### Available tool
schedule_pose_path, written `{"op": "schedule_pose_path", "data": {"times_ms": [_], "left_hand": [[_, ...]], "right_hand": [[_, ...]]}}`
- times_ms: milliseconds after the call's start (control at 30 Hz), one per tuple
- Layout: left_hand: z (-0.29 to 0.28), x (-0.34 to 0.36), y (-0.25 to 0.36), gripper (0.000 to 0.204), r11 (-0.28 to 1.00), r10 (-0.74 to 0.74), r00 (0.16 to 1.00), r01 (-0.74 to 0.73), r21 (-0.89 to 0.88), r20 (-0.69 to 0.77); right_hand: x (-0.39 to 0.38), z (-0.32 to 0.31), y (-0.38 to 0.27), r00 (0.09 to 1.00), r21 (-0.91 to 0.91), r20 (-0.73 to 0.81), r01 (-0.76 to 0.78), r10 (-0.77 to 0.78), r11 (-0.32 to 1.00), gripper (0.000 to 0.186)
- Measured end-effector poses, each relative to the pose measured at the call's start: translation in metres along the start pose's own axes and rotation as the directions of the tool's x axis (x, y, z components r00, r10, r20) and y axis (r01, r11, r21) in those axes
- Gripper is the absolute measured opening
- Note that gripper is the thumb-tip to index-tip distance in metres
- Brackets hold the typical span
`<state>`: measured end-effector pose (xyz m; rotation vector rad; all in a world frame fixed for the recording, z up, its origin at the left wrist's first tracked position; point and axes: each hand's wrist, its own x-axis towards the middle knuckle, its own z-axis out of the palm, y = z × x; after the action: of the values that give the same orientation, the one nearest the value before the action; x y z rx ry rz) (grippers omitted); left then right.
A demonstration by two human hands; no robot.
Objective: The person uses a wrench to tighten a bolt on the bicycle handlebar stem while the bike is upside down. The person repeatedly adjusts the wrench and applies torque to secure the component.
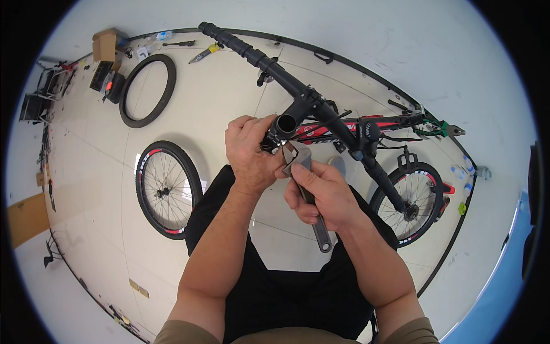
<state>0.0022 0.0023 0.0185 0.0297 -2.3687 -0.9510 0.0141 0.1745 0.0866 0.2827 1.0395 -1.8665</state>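
Note:
A bicycle handlebar (286,80) with black wrapped grips runs diagonally in front of me, joined to a black stem (301,108). The stem's near end is a round, open tube mouth with small metal bolts beside it. My left hand (250,152) is closed around this end from the left, its fingertips partly hidden behind the tube. In my right hand (323,192) is a grey adjustable wrench (321,232), its handle slanting down toward my lap. The wrench jaws sit beside my left thumb, close under the stem; whether they touch a bolt is hidden.
The red bicycle frame (384,122) lies beyond the handlebar, with a wheel (409,212) at right. Another wheel (164,191) and a loose tyre (140,122) are at left. Green-handled pliers (444,129) show at far right. A cardboard box (105,47) stands near the back wall.

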Motion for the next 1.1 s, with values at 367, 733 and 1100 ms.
{"op": "schedule_pose_path", "data": {"times_ms": [367,733,1100], "left_hand": [[-0.001,0.000,-0.001,0.047,1.000,0.021,1.000,-0.021,0.006,0.000],[0.000,-0.001,-0.002,0.047,1.000,0.020,1.000,-0.020,0.011,-0.015],[-0.001,-0.001,-0.002,0.047,1.000,0.012,1.000,-0.011,0.021,-0.010]], "right_hand": [[-0.001,0.003,-0.005,0.999,-0.014,0.034,-0.002,0.003,1.000,0.029],[0.001,-0.004,-0.009,0.990,0.128,0.120,-0.086,0.071,0.988,0.029],[0.002,0.005,-0.007,0.999,0.016,0.035,-0.012,0.012,1.000,0.029]]}}
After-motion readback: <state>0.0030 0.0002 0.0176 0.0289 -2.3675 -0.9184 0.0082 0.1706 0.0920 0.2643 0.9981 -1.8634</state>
